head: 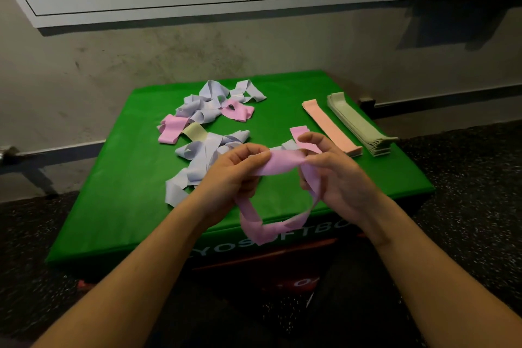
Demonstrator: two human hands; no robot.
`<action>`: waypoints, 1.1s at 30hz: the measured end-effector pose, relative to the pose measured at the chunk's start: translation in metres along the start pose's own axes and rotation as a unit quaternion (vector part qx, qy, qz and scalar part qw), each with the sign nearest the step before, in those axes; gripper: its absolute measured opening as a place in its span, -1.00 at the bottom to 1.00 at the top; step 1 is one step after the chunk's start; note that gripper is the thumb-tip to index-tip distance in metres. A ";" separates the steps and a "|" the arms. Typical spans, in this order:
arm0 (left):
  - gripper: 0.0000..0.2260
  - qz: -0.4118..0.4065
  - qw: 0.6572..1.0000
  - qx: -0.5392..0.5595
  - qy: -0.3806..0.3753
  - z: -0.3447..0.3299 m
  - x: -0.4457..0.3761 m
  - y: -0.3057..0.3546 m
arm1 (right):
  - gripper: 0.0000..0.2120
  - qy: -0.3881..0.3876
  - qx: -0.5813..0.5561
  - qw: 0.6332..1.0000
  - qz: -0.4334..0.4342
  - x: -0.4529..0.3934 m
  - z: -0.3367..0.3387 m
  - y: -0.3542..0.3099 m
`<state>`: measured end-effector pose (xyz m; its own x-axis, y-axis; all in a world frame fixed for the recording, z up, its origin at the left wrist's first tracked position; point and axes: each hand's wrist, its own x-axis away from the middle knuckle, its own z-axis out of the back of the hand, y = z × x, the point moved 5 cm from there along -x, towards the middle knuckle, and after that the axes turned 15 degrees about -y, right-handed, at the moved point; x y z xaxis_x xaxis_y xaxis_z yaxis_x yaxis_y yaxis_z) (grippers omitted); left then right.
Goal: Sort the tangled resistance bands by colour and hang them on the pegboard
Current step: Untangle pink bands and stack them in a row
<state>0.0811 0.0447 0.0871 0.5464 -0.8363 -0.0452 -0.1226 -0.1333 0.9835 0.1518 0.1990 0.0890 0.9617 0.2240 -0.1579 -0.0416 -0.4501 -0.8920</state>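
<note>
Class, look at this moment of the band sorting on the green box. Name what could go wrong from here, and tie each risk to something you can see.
1. The pink elastic band held between the left hand and right hand hangs in a twisted loop over the green padded box's front edge; it may stay twisted when laid flat.
2. The tangled heap of lilac, pink and yellow-green bands lies just behind the hands; a wrist could drag it.
3. The flat stack of sage-green bands sits near the right edge and might slide off.

Two bare forearms, sleeveless to the frame edge; no rings, no watch
</note>
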 end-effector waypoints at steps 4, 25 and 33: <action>-0.89 0.005 0.999 -0.037 0.004 0.003 0.000 -0.002 | -0.61 -0.007 0.005 1.000 -0.001 0.005 0.001 -0.010; -0.68 -0.138 0.920 -0.367 0.032 -0.028 0.009 -0.014 | -0.92 0.177 0.255 0.950 0.043 0.008 0.003 -0.023; -0.75 -0.095 0.988 -0.102 0.061 -0.031 -0.009 -0.013 | -0.93 0.148 0.196 0.969 0.024 0.008 0.000 -0.023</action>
<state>0.1036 0.0702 0.0805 0.6411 -0.7343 -0.2234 0.1551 -0.1611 0.9747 0.1601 0.2109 0.1089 0.9892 -0.0728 -0.1271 -0.1327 -0.0778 -0.9881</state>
